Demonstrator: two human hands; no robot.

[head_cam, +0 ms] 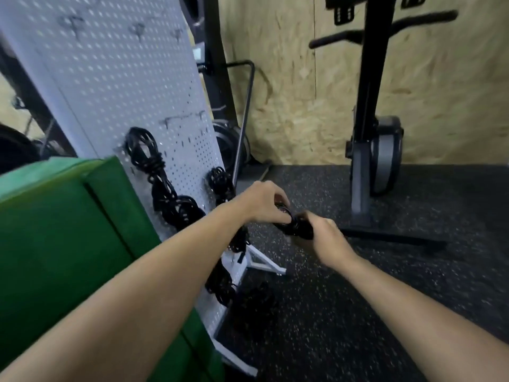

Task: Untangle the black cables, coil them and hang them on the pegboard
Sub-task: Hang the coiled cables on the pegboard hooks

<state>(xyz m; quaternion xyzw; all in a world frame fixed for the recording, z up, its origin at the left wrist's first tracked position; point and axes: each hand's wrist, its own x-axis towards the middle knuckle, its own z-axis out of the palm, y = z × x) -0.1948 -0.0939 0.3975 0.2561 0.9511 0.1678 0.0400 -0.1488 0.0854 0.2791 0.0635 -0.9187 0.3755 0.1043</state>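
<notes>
both my left hand (263,201) and right hand (323,232) clamp a small black cable coil (292,224) near the white perforated pegboard (110,78); loosening either fist could let its loops spring apart.

both bare forearms reach forward and meet ahead of the body. the left hand (264,201) is palm down with fingers curled closed; the right hand (323,234), just beside it, is clenched, knuckles up, wrist slightly bent.
</notes>
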